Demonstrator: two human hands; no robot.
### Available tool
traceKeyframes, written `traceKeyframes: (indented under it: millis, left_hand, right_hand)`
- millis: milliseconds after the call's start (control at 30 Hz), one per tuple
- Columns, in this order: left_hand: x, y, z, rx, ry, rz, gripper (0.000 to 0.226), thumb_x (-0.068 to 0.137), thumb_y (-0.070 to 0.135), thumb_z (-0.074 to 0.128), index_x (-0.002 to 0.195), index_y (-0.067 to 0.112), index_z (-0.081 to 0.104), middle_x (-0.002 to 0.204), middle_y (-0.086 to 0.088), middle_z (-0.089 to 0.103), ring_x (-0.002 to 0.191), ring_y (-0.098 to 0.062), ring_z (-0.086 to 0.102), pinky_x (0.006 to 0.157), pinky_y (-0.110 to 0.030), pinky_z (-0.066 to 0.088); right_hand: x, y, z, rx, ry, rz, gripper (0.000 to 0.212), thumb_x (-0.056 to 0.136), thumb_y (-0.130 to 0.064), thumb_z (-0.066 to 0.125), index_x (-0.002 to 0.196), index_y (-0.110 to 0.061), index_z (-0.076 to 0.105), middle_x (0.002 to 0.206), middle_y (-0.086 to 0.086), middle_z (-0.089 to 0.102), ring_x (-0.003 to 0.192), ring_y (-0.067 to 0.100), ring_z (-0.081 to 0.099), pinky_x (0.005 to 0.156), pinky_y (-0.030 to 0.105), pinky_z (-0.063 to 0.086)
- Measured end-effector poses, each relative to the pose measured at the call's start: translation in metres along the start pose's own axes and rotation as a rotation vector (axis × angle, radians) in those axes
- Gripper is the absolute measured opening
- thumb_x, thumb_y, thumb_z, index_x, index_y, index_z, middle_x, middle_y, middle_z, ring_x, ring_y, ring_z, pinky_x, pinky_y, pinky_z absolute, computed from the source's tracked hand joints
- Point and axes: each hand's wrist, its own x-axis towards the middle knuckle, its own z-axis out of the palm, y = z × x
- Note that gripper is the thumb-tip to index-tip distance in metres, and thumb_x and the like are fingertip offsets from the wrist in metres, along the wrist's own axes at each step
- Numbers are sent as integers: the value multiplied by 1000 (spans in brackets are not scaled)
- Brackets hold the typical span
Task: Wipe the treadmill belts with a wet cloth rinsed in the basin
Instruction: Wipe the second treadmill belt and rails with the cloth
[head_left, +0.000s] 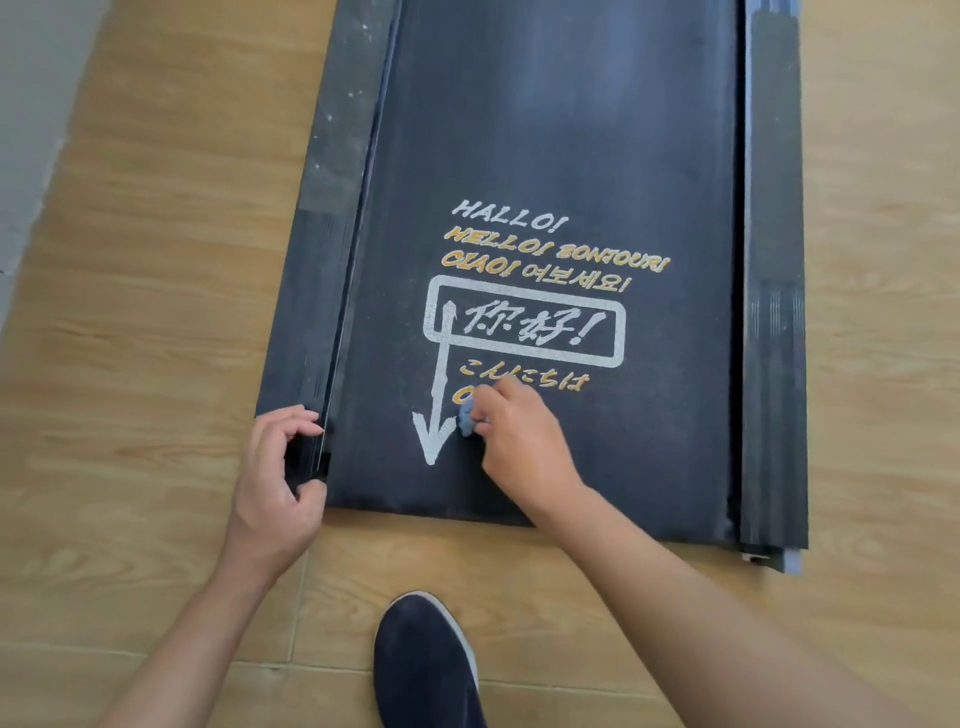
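A black treadmill belt (561, 156) lies on the floor, printed with white and orange greetings and a white arrow. My right hand (519, 436) grips a small bunched blue cloth (466, 415) and holds it down on the belt beside the arrow head. Most of the cloth is hidden under my fingers. My left hand (278, 483) grips the near end of the left side rail (317, 260), fingers curled over its top and thumb at its end. No basin is in view.
The right side rail (774, 312) runs along the belt's far side. Wood-pattern floor (156, 260) surrounds the treadmill. My dark shoe (423, 665) stands on the floor just short of the belt's near edge. A grey strip (26, 104) borders the floor at top left.
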Motion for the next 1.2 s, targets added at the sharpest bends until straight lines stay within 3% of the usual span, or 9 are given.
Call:
traceKeyframes:
  millis: [133, 233, 367, 533, 667, 767, 867, 1067, 1200]
  left_hand:
    - [-1, 3, 3, -54, 67, -60, 28, 67, -3, 44, 93, 8, 46, 124, -9, 56, 133, -20, 53, 111, -31, 42]
    - [-2, 8, 9, -12, 110, -76, 24, 68, -2, 43, 88, 10, 44, 122, -6, 55, 134, -18, 52, 108, -23, 41]
    - [-2, 17, 20, 138, 59, -28, 33, 67, -5, 37, 94, 9, 52, 121, -4, 55, 134, -24, 51, 112, -33, 39]
    - [-3, 29, 42, 233, -74, 76, 44, 64, -7, 37, 99, 7, 58, 124, -5, 58, 134, -28, 50, 113, -46, 39]
    - [-1, 33, 55, 216, -88, 81, 45, 64, -7, 37, 100, 7, 60, 124, -6, 58, 132, -28, 51, 111, -52, 41]
    - [1, 38, 58, 186, -53, 50, 47, 65, -7, 37, 103, 8, 60, 127, -4, 56, 133, -24, 48, 114, -46, 38]
    - [0, 39, 50, 181, 2, 41, 48, 64, -8, 37, 104, 7, 61, 129, -5, 55, 131, -25, 49, 113, -38, 37]
    - [-13, 20, 15, 124, 118, -40, 34, 64, -8, 34, 90, 9, 48, 129, -8, 54, 134, -24, 49, 113, -32, 37]
    - [-32, 8, -5, 70, 220, -165, 30, 63, -7, 34, 88, 8, 41, 127, -12, 55, 129, -27, 51, 108, -24, 37]
  right_hand:
    - [40, -97, 50, 27, -98, -108, 18, 85, 3, 60, 91, -14, 56, 102, 9, 49, 90, 32, 47, 60, 38, 37]
    - [43, -112, 53, -1, -154, -154, 15, 91, 1, 57, 102, -9, 61, 105, 11, 49, 94, 31, 47, 60, 40, 37]
    - [6, -36, 14, -5, -130, -181, 24, 83, 8, 55, 92, -15, 56, 103, 6, 48, 90, 29, 44, 64, 41, 35]
    - [-78, 131, -70, -176, 66, 206, 37, 76, 11, 58, 81, -23, 45, 92, -8, 39, 83, 25, 43, 56, 38, 40]
    - [-110, 165, -95, -289, 151, 385, 37, 84, 12, 55, 83, -21, 40, 93, -8, 38, 83, 22, 38, 53, 31, 35]
    - [-102, 139, -76, -225, 204, 369, 29, 88, 9, 53, 82, -16, 41, 90, -5, 39, 81, 25, 41, 58, 37, 39]
    - [-71, 80, -37, -97, 128, 219, 27, 84, 9, 55, 80, -17, 51, 89, -3, 47, 77, 27, 43, 60, 40, 45]
    - [20, -90, 47, 130, -108, -64, 19, 84, 3, 59, 84, -16, 64, 94, 3, 53, 87, 30, 47, 59, 38, 36]
    - [32, -122, 65, 77, -166, -111, 16, 88, 3, 58, 94, -11, 63, 100, 6, 52, 91, 30, 46, 57, 38, 33]
